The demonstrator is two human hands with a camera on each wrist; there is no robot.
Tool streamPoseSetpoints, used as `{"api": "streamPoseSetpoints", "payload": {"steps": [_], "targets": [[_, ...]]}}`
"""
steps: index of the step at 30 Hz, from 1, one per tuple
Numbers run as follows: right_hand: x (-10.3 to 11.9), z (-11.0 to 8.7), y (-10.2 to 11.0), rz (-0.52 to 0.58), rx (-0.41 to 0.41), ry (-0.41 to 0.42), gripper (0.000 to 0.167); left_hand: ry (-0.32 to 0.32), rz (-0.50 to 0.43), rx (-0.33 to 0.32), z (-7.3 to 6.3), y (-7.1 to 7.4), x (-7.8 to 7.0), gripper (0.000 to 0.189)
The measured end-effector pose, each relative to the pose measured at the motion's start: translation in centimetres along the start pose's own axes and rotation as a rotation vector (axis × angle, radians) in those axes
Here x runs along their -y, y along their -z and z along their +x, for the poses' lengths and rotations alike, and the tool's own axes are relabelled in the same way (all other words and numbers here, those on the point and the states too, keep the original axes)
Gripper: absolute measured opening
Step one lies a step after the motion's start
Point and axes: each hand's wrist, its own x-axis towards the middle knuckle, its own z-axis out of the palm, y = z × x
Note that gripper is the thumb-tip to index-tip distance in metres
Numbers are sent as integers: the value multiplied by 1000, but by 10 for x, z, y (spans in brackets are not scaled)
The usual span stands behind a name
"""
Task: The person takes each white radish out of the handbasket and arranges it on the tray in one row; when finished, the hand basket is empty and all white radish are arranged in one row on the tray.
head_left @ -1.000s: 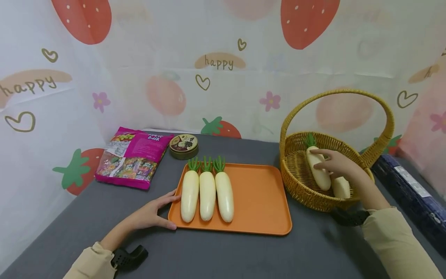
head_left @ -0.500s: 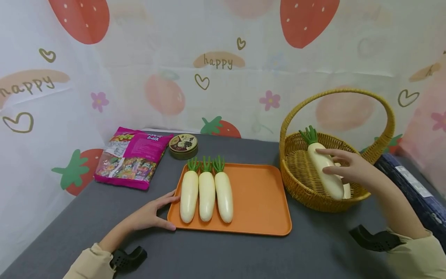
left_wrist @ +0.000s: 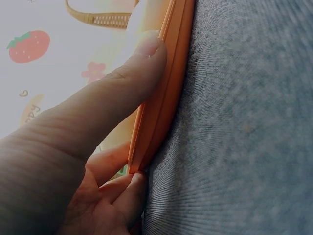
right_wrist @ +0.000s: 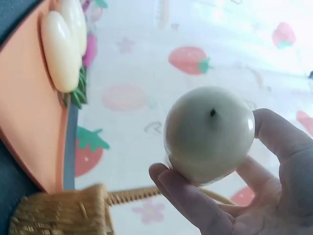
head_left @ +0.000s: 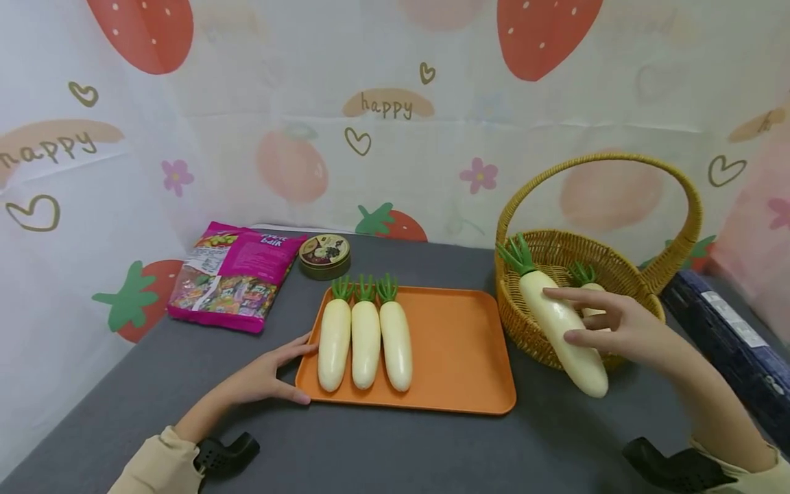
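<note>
My right hand (head_left: 617, 329) holds a white radish (head_left: 558, 326) with green leaf stubs, tilted over the front of the wicker basket (head_left: 527, 350). Its round tip points at the camera in the right wrist view, between thumb and fingers. Inside the basket lies another white radish (head_left: 583, 274), mostly hidden behind that hand. At the left, my left hand (head_left: 271, 377) touches the left side of an orange tray (head_left: 459, 350), fingers stretched and thumb at the front corner. Three radishes (head_left: 365, 346) lie side by side on the tray's left part, leaves toward the back.
A pink candy bag (head_left: 237, 278) and a round tin (head_left: 324, 256) stand behind the tray to the left. Folded dark blue fabric (head_left: 734, 350) with a white label lies right of the basket. The basket's tall handle (head_left: 607, 158) arches above it. A printed cloth backs the table.
My right hand has lifted a radish out of the basket's inside and drawn it toward the front, leaves now tipped left. The left hand and tray have stayed put.
</note>
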Motion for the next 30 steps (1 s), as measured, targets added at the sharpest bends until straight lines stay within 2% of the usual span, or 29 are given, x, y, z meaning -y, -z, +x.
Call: {"api": "streamPoseSetpoints", "payload": {"steps": [4,10,15,22,30], "targets": [[3,11,-11,8,-13,37,51,0,2,-1,-1,-1,1,79],[4,28,-24,38,-50,-25,55,-3,0,5,0,-2,1,79],[-7,46,-49,68,-42,-28,56,-4,-4,0,1,0,0,79],[-27,68,-86,2,5,-22,56,-16,3,0,-1,3,-3,78],[-38,88,-106,-82,6,8,54,-44,-7,1,-1,1,2,77]]}}
